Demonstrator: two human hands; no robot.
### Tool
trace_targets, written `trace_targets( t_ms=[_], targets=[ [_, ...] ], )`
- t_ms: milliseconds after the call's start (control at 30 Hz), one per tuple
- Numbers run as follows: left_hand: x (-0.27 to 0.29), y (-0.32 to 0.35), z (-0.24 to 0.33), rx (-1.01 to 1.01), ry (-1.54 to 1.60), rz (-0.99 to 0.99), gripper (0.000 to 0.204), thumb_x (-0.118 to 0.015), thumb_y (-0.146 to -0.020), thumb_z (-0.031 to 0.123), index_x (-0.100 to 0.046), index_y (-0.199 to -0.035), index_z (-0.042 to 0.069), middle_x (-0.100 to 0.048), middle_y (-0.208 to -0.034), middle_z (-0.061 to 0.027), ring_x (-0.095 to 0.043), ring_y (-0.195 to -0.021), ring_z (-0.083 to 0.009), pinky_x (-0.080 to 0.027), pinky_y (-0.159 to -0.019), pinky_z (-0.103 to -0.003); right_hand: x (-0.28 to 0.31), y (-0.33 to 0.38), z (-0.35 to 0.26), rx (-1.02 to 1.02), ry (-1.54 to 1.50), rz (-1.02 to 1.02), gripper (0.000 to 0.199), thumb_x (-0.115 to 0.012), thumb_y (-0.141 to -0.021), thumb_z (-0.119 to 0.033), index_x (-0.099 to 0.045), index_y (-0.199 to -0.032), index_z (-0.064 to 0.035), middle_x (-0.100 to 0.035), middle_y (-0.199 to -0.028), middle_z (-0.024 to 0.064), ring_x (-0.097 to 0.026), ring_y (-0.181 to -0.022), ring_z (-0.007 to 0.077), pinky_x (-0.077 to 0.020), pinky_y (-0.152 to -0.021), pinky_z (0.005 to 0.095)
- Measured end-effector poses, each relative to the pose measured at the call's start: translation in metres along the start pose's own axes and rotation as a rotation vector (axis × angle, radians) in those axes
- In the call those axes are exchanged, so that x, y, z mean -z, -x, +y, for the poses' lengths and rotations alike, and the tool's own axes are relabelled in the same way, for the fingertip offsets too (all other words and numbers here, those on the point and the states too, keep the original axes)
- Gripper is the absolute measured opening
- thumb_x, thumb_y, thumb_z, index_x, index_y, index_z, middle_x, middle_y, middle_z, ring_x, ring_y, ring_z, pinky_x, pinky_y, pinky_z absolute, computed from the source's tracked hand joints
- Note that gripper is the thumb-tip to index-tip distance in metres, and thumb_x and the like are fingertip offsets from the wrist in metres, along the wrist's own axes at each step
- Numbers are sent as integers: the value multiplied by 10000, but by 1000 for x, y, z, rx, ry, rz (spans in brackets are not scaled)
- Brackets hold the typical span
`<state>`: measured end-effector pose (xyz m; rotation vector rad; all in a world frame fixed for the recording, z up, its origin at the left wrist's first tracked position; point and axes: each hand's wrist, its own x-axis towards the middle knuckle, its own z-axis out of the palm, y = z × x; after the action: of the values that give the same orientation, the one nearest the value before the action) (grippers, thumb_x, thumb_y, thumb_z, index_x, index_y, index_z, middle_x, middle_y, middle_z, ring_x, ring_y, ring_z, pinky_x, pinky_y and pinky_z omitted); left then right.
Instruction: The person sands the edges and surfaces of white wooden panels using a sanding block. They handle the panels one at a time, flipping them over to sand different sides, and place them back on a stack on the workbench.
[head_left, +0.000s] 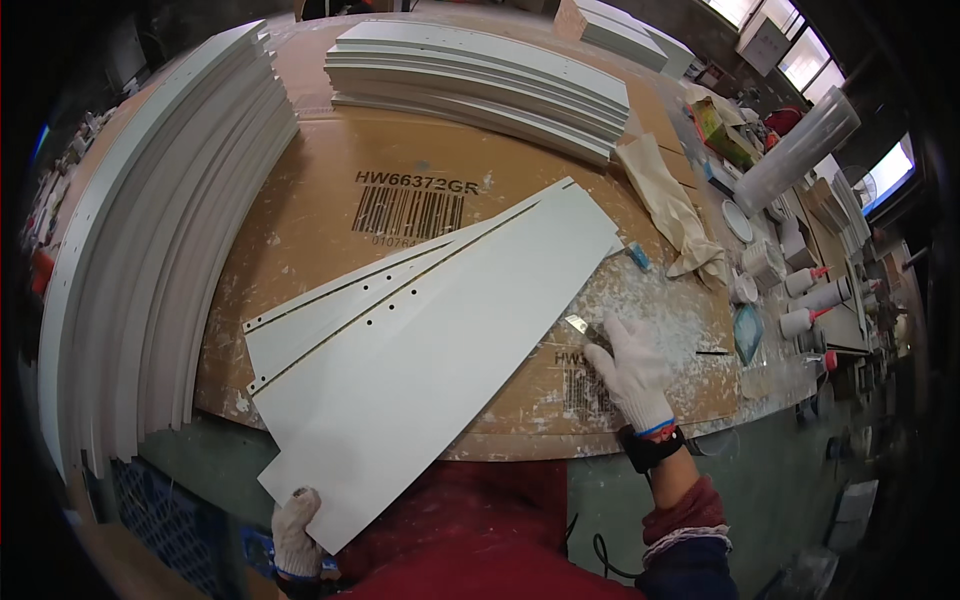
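Observation:
A long white panel [430, 330] with a dark groove and small holes lies slantwise over a second white panel [310, 310] of the same kind. My left hand [296, 530], in a white knitted glove, is closed on the panel's near left corner. Right of the panels, my gloved right hand [635, 370] rests over the cardboard, its fingers closed around a small bladed tool [579, 325]. The metal blade sticks out past the fingers toward the panel; the handle is mostly hidden. A blue-handled scraper [638, 257] lies beside the panel's far right end.
White panels stand stacked on edge [150, 240] at left, with another flat stack [480, 80] at the back. Cardboard [310, 190] covers the table, specked white at right. A cream cloth [665, 205], bottles [798, 322], a lid [737, 221] and a plastic roll [800, 150] line the right.

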<state>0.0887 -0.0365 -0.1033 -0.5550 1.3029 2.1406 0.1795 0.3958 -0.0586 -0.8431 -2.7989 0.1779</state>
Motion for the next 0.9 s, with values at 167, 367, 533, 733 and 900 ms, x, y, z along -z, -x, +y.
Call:
trace_targets(
  t_ms=[167, 367, 533, 733, 900],
  targets=[
    [18, -5, -8, -9, -6, -61, 420, -634, -783, 108, -511, -1139, -77, -617, -902, -105, -649, -785, -214, -574, -713, -336, -14, -1, 13, 94, -1, -24, 148, -666, -805, -238, -635, -869, -108, -580, -900, 101, -566, -885, 322, -474, -749, 434],
    [8, -3, -10, -19, -31, 15, 475, -669, -783, 157, -494, -1174, -47, -614, -955, -110, -650, -846, -233, -574, -755, -366, -6, -8, 8, -50, -41, -245, 133, -640, -823, -204, -638, -876, -83, -591, -917, 123, -570, -905, 315, -475, -780, 419],
    [16, 0, -13, -37, 29, 12, 629, -668, -849, 347, -424, -1292, -27, -593, -1147, -137, -628, -1020, -274, -565, -848, -421, -2, -17, -5, 27, -148, -168, 159, -630, -828, -183, -632, -939, -69, -594, -949, 145, -571, -934, 330, -468, -808, 415],
    [0, -12, -1, 88, 351, -89, 926, -487, -803, 761, -411, -1364, 28, -541, -1291, -131, -582, -1124, -266, -536, -898, -438, -17, -12, 5, 118, -215, -219, 95, -593, -809, -68, -594, -870, 4, -614, -917, 162, -584, -861, 322, -464, -784, 388],
    [-12, -6, -5, 180, 343, -222, 1016, -276, -784, 870, -344, -1457, 112, -458, -1399, -139, -476, -1245, -278, -469, -963, -464, -13, -20, 9, -139, -374, -378, 121, -599, -787, -51, -487, -764, -11, -391, -694, 32, -378, -641, 146, -358, -598, 296]
  ],
)
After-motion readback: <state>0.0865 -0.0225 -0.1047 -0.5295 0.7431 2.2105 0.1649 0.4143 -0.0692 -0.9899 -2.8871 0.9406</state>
